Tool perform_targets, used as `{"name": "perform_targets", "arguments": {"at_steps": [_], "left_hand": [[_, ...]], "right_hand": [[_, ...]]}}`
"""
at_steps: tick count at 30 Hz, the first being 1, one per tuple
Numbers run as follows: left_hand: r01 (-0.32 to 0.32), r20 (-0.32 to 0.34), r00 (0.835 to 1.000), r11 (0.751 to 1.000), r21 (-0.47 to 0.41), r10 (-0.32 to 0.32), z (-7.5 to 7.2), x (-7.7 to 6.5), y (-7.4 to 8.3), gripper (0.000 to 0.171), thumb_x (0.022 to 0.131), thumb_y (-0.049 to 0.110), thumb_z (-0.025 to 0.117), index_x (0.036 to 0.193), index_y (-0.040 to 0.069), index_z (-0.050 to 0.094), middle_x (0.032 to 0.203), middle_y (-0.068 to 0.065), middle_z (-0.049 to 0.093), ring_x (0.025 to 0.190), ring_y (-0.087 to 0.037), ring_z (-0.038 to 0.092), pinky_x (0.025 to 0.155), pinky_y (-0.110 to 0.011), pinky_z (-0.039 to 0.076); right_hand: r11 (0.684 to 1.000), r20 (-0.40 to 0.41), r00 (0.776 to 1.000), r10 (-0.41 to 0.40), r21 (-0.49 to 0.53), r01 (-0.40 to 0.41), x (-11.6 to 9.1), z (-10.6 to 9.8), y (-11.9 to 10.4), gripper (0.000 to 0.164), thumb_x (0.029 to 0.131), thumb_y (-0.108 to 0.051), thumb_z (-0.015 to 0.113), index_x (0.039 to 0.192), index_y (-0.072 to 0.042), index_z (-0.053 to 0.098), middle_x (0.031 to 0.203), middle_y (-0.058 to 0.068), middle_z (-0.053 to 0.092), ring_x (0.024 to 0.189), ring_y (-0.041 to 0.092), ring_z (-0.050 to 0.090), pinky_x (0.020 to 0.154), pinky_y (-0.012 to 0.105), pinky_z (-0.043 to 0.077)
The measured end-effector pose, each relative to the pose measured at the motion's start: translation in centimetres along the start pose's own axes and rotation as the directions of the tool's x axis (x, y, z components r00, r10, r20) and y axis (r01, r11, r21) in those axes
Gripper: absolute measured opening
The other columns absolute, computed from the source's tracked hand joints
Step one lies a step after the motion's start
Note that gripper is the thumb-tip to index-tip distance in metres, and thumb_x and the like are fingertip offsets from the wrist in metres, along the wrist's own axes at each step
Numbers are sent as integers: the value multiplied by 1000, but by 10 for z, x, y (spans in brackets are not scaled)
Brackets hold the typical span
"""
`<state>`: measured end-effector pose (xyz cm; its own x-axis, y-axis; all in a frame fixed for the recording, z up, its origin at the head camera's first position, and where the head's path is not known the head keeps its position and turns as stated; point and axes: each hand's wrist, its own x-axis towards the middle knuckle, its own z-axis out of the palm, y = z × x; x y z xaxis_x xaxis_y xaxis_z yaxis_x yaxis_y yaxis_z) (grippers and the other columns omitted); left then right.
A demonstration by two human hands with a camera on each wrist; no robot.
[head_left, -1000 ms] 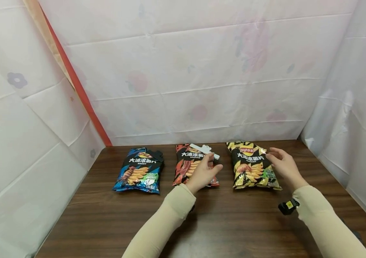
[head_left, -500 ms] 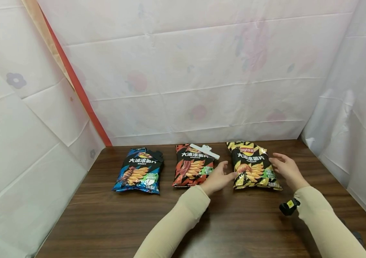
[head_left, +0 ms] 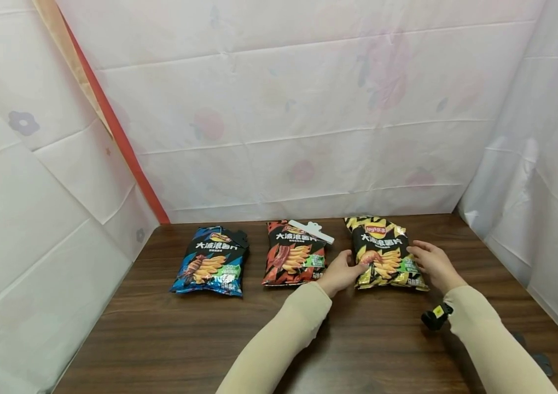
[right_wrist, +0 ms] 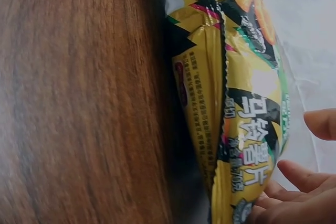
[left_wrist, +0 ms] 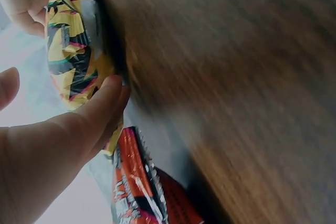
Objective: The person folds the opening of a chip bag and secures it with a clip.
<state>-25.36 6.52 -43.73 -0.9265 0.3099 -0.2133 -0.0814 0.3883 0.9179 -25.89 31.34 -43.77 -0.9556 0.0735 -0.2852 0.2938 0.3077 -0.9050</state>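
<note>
A yellow-and-black chip bag lies at the right of the row on the table, between my two hands. My left hand is at its left side. In the left wrist view, the extended fingers reach the bag's side and the thumb stands apart from it. My right hand is at the bag's right side. In the right wrist view, its fingers meet the bag's edge, with the thumb raised off. Neither hand is closed round the bag. The top right corner of the bag looks folded or cut away.
A red chip bag with a white clip at its top right lies left of the yellow bag. Further left is a blue chip bag with a black clip. Dark round-edged objects sit beside the right sleeve. White cloth walls the table.
My left hand has moved right, from over the red bag and its white clip to the yellow bag's left side. The right hand has shifted slightly down along the yellow bag's right side.
</note>
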Motion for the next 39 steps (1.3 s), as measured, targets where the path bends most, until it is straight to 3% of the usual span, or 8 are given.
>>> {"name": "perform_targets", "arguments": {"at_steps": [5,8,9,12,15,16,34,39], "left_hand": [[5,7,1000,999,-35,-4,4,5,-1,70,95,35,65,151,8,35,148,-15,46,133,-31,48,102,-48,45],[6,16,1000,999,-35,-6,8,6,-1,70,94,32,66,151,6,34,148,-16,45,134,-30,47,102,-47,45],[10,16,1000,999,-30,-10,9,7,-2,71,94,32,66,151,6,33,149,-16,44,135,-30,46,103,-47,45],[13,7,1000,1000,-25,-13,11,8,-2,72,93,30,67,151,6,33,148,-17,44,135,-30,46,103,-47,45],[12,-8,1000,999,-38,-12,12,9,-3,72,93,28,68,151,5,32,148,-17,46,134,-30,47,103,-46,45],[10,-12,1000,999,-45,-11,12,9,-3,72,93,26,68,151,4,32,148,-18,46,134,-30,47,103,-45,45],[18,-36,999,997,-73,-21,15,9,-5,69,91,16,70,150,7,36,147,-15,47,136,-30,44,103,-45,45],[7,-49,999,996,-86,-12,15,8,-6,69,89,15,72,149,7,37,146,-14,48,137,-31,43,105,-46,43]], "right_hand": [[1000,0,1000,18,-7,-18,2,3,3,71,104,-37,39,157,-2,7,160,31,8,144,49,17,111,59,28],[1000,-6,1000,22,-14,-22,4,4,3,71,104,-36,40,157,-2,7,159,31,12,121,44,42,100,53,37],[1000,-7,1000,23,-19,-23,4,5,3,71,104,-36,40,157,-2,7,159,31,12,120,44,42,100,53,37],[999,-14,999,34,-26,-35,5,6,3,71,103,-35,40,157,-1,8,160,30,10,124,46,41,105,55,35],[999,-4,999,44,-17,-44,5,7,3,72,104,-35,40,157,0,6,161,30,0,146,50,9,115,61,20],[999,-3,999,47,-15,-47,5,7,3,72,104,-35,40,157,0,6,161,30,0,147,50,8,116,61,19],[998,-11,998,56,9,-56,0,8,2,72,104,-35,43,158,-5,6,162,26,-4,147,49,4,116,62,17],[994,-23,998,56,99,-54,0,10,4,74,102,-34,46,158,-8,6,162,26,4,147,44,16,115,57,25]]}}
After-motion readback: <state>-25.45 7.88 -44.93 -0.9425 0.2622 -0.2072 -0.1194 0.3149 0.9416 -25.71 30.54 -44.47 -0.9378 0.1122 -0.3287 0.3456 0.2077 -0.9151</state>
